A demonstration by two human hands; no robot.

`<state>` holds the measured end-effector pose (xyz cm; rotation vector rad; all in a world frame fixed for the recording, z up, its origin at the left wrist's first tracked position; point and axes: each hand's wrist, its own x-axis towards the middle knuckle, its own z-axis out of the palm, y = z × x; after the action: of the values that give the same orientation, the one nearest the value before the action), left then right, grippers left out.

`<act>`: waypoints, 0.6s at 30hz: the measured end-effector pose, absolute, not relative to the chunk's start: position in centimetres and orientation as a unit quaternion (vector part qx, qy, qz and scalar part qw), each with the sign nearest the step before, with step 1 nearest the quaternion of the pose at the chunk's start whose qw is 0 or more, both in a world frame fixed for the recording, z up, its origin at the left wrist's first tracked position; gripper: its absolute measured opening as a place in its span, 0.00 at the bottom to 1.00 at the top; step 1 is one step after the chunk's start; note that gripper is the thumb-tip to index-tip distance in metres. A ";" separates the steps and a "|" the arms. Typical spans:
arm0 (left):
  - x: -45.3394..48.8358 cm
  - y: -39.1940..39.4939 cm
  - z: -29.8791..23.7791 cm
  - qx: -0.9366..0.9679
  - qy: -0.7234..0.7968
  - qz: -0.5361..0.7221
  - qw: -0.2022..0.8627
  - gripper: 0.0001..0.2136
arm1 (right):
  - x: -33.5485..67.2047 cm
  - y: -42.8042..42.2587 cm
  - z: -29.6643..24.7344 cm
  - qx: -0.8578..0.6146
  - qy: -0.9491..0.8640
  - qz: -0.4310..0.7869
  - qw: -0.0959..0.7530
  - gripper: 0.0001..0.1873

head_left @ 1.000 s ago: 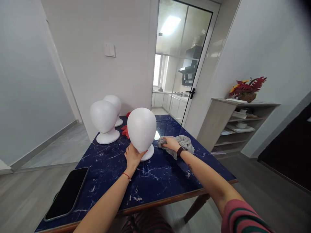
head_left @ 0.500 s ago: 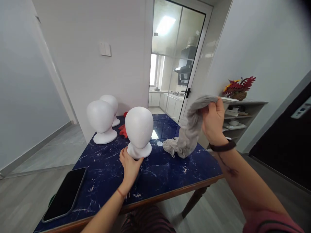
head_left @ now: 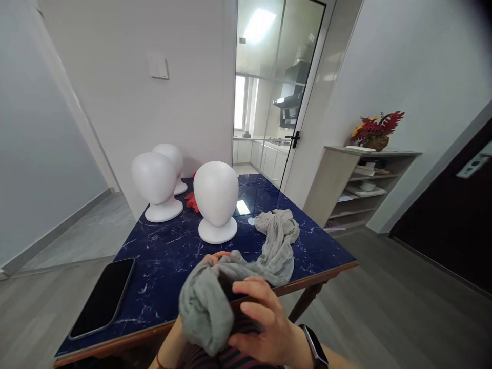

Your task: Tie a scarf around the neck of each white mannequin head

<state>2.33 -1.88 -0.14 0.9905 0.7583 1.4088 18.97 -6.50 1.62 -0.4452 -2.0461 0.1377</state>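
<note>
A long grey scarf [head_left: 277, 251] trails over the near right part of the table, and its bunched end is up at the front edge, close to me. My left hand [head_left: 217, 257] is mostly covered by that bunched end, with some fingers showing above it, closed on the fabric. Just right of the bundle is my right hand [head_left: 265, 320], fingers curved and spread apart, the thumb close to the cloth. Beyond the scarf stands a white foam mannequin head [head_left: 216, 197], upright on its round base, with neither hand on it.
Two more white mannequin heads [head_left: 156, 179] stand at the table's back left, near some red fabric [head_left: 191, 202]. A black phone [head_left: 103, 298] lies at the left edge of the blue marbled table [head_left: 161, 277]. A shelf unit [head_left: 338, 179] is on the right.
My left hand has left the mannequin head's base and taken hold of the scarf. My right hand has come down to the front with the scarf's end and opened.
</note>
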 end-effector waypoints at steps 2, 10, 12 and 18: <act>1.5 -2.9 1.5 0.403 0.321 0.623 0.589 0.13 | 19.9 -5.0 -0.3 -0.275 -0.834 0.027 0.477 0.46; -4.9 -3.5 4.1 0.535 0.434 0.598 0.409 0.09 | 24.9 3.2 -2.1 -0.514 -0.761 0.124 0.377 0.29; -8.0 -2.5 2.8 0.547 0.515 0.567 0.338 0.09 | 26.5 3.8 -1.0 -0.549 -0.700 0.120 0.440 0.27; -15.5 -0.2 -1.9 0.660 0.640 0.377 0.115 0.11 | 26.8 4.1 0.5 -0.489 -0.614 0.335 0.521 0.17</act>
<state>-15.47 -0.24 -1.90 1.9331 1.8746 1.1039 26.78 4.10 0.54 -1.1721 -1.4727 0.8026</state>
